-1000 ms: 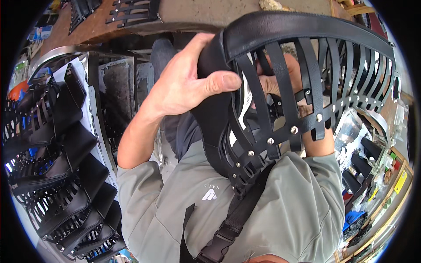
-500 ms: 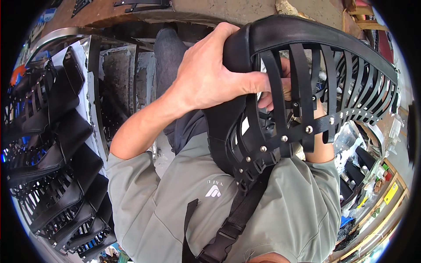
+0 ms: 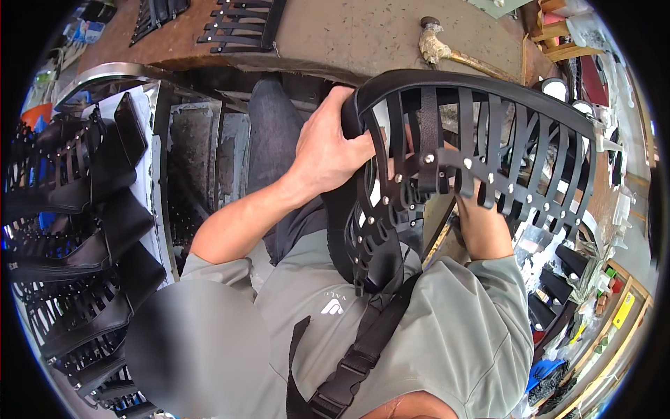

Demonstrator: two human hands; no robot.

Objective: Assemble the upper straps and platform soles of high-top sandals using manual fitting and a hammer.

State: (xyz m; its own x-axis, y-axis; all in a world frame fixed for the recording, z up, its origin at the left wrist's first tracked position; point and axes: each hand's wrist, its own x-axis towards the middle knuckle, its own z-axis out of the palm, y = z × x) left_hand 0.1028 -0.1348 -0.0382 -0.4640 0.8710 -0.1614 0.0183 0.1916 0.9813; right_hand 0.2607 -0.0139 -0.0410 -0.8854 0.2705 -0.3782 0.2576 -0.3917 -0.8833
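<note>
Centrally, black strap cage point(image 3: 474, 153), a domed assy of leather strips riveted to cross bands, sits held up over the lap, close to the chest, dome outward, so the riveted inner side faces the person for access. Left hand point(image 3: 328, 150) wraps the left rim; its grip is clamped on the rim w/ thumb over the top edge, steadying the piece. Right hand point(image 3: 481, 227) is underneath/inside the straps, mostly hidden; whether its grip is closed on a strip cannot be told. Lower end of the cage rests against the grey shirt, just above the black shoulder strap point(image 3: 363, 349). Beyond the top rim: table point(image 3: 335, 35) w/ a flat strap piece point(image 3: 241, 24) and a hammer point(image 3: 447, 52) near its front edge, well apart from the hands. Person's left: row of finished black cages point(image 3: 77, 230) stacked close, limiting swing room that side. Person's right: cluttered shelves, tight. Open room mainly fwd, between cage rim and table edge.
</note>
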